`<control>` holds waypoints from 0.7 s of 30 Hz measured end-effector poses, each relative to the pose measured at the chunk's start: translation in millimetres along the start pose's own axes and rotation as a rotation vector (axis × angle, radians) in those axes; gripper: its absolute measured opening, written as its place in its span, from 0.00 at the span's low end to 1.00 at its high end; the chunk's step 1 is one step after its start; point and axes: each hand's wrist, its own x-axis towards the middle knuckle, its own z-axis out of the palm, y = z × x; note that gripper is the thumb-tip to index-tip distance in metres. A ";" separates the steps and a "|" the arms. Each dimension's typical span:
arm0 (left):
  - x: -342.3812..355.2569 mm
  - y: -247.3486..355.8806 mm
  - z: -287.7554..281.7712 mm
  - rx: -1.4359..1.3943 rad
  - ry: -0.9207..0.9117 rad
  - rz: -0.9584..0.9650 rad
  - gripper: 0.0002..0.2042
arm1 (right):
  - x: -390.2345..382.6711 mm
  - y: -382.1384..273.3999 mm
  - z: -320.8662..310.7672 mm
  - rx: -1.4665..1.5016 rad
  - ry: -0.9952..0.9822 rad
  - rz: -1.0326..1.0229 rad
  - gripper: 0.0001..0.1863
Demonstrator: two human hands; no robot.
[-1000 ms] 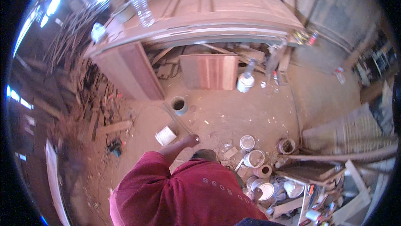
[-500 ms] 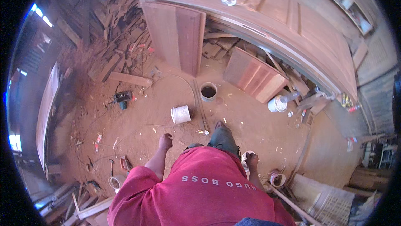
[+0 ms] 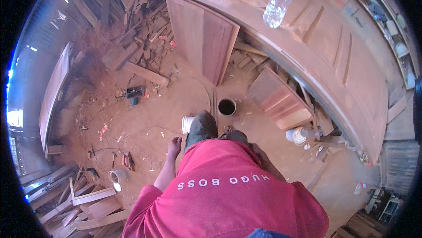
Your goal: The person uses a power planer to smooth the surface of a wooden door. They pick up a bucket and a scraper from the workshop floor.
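Note:
My left hand point(image 3: 175, 145) hangs beside my left thigh, its fingers curled in with nothing seen in them. Close to it, a white bucket point(image 3: 186, 124) is partly covered by my leg. My right hand point(image 3: 256, 150) is low against my right hip; its fingers are hidden. Ahead of my feet stands an open bucket point(image 3: 227, 106) with a dark inside. A large wooden panel point(image 3: 198, 33) leans on the bench, and a smaller wooden panel point(image 3: 281, 99) leans farther right.
A paneled wooden door point(image 3: 325, 40) lies on the bench with a clear plastic bottle point(image 3: 279, 3) on it. A power tool point(image 3: 133, 94) and hammer point(image 3: 113, 159) lie on the dusty floor, left. Wood offcuts point(image 3: 99, 203) are piled near-left. A white tub point(image 3: 299, 135) stands right.
I have stepped forward, so the bench and buckets sit nearer. My left leg now covers part of the white bucket. My right hand has drawn in against my hip.

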 end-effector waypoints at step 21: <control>450.5 620.9 -243.1 0.141 0.367 1.281 0.19 | 91.3 -761.8 23.5 -0.744 1.190 -1.013 0.19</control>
